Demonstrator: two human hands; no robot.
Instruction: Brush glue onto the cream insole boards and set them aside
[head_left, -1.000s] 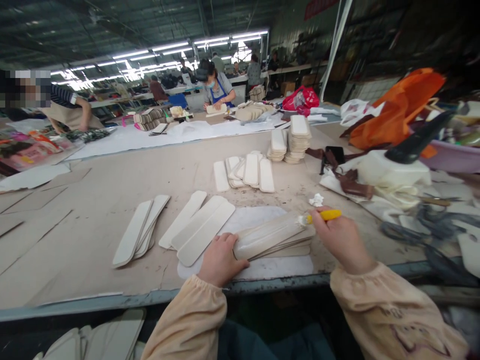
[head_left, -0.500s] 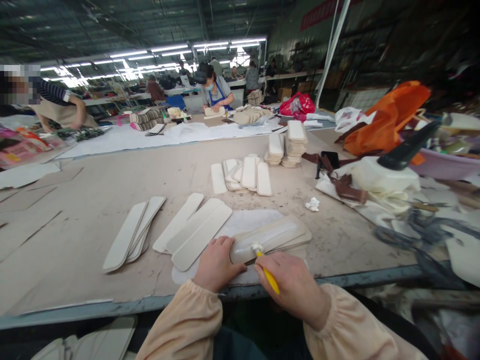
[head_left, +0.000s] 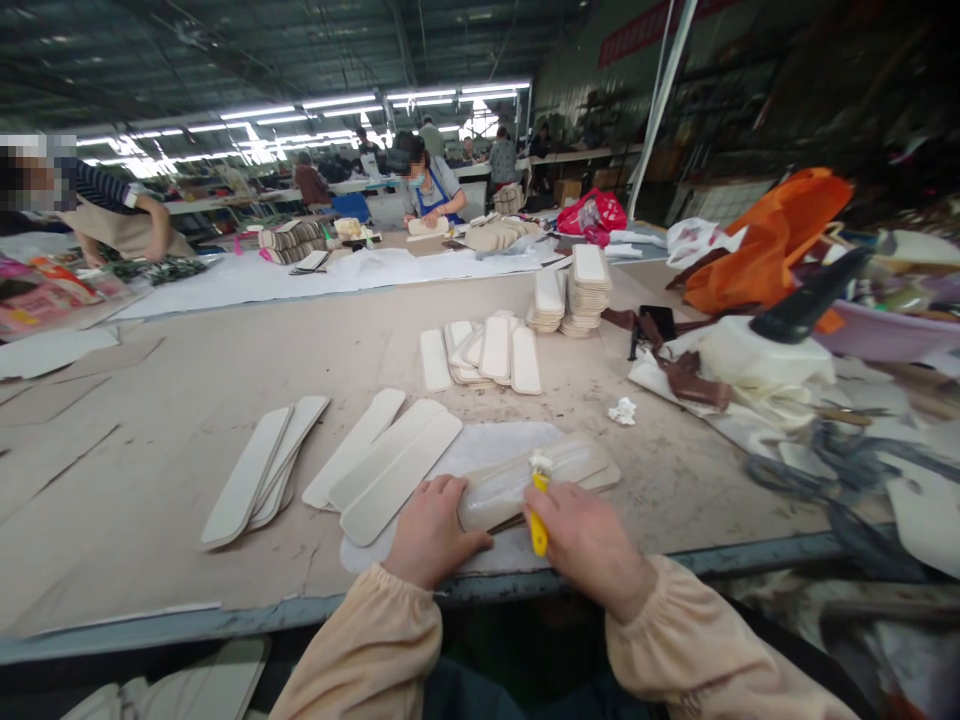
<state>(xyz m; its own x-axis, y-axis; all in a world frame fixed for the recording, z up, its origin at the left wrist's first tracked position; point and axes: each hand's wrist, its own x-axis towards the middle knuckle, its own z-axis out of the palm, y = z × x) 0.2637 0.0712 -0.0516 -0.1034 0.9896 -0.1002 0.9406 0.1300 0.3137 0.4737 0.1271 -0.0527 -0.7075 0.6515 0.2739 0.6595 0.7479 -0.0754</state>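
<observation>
Strip lights (head_left: 337,103) glow at eleven o'clock beyond my stained counter (head_left: 247,360); right hand (head_left: 589,540) grips brush (head_left: 539,520), left hand (head_left: 427,535), half-open, clasps panel (head_left: 495,490).

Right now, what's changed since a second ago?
The right hand swept the yellow tool left from the right end of the top panel, then slightly rightward. Nothing was released. The left hand stays at the panel's left end; the white strips lie unmoved.

the wearer's two hands (head_left: 429,530) and one yellow-handled brush (head_left: 539,525) are showing, two panel stacks (head_left: 588,292) are standing together, one scrap (head_left: 622,411) (white, crumpled) is lying.
</observation>
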